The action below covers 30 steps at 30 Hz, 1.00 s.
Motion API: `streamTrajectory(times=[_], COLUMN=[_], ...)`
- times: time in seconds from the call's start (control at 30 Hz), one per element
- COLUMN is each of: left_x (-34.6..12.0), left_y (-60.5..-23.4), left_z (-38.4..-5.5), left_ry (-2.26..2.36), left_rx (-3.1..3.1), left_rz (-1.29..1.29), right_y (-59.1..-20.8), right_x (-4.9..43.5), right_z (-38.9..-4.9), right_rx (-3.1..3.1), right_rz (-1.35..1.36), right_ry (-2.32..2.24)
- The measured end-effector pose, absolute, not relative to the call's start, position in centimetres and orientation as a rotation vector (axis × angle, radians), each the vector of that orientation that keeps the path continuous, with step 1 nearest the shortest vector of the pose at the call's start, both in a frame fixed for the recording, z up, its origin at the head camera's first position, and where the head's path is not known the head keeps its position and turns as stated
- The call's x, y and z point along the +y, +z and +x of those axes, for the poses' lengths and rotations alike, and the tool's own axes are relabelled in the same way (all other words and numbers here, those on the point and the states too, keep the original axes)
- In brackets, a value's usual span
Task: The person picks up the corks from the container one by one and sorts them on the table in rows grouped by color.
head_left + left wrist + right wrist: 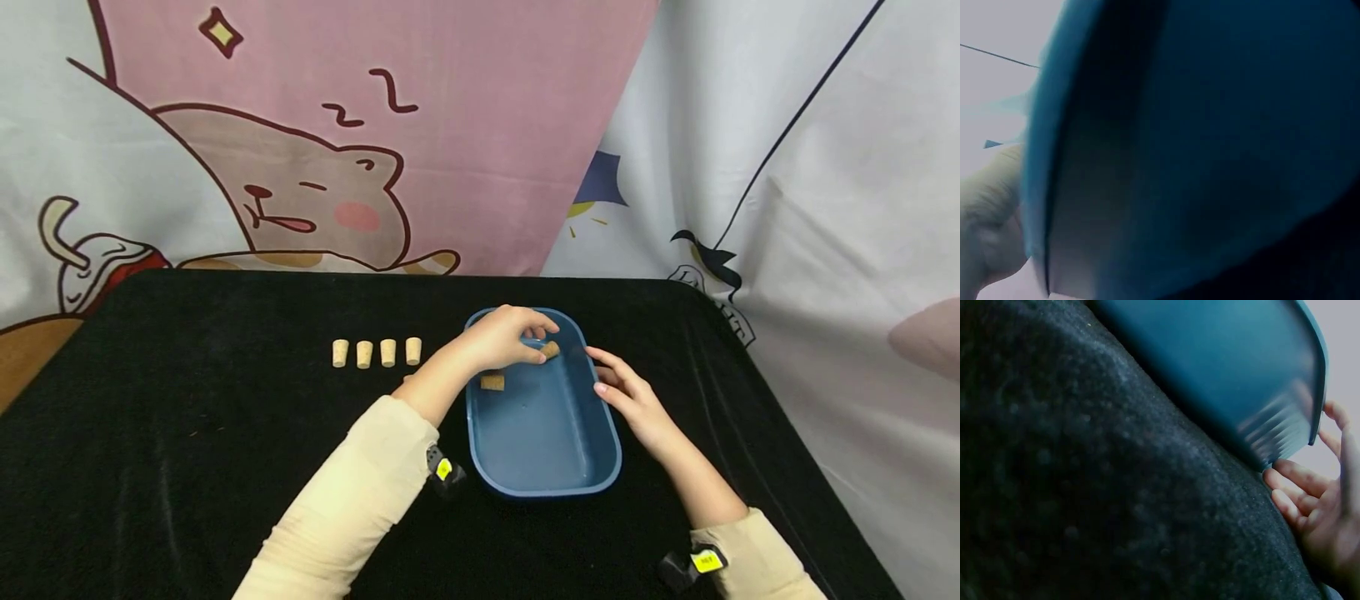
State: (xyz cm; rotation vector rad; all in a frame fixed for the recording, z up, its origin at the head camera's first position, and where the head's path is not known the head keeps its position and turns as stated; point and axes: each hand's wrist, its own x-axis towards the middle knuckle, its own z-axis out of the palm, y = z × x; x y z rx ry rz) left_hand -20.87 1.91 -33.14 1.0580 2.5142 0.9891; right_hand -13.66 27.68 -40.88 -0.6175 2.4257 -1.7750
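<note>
My left hand (510, 335) reaches over the far left rim of a blue plastic bin (525, 450). Its thumb tip is right at a tilted cork stopper (551, 350), and the fingers spread above it, apart from the thumb. A second cork (492, 382) lies in the bin by the left wall. My right hand (630, 400) rests its fingertips against the bin's right side, the thumb at the rim. In the right wrist view, loosely bent fingers (1300, 478) touch the low outer wall. The left wrist view mostly holds the blurred bin wall (1210, 125).
Several corks (363, 354) stand in a row on the black cloth-covered table (225, 467), left of the bin. A sliver of another cork (407, 378) shows beside the left forearm. A patterned curtain (480, 167) hangs behind the table.
</note>
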Motion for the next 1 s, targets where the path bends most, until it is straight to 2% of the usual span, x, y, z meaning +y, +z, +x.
streamTrajectory(times=[0.23,0.57,1.0], left_x=[3.4,3.2,4.9], left_y=[-33.8,-35.3,-36.7], left_z=[-22.1,-22.8,-23.4], left_ry=[0.883,0.834,0.727], left_rx=[2.506,2.493,2.565], left_rz=[0.976,0.893,0.919], right_y=[-40.6,-40.7,-40.8], right_x=[27.9,27.8,27.7], right_z=[-13.7,-13.6,-13.7], right_rx=[2.414,2.399,2.419], right_rz=[-0.618,-0.593,-0.591], right_ry=[-1.758,-1.772,-1.771])
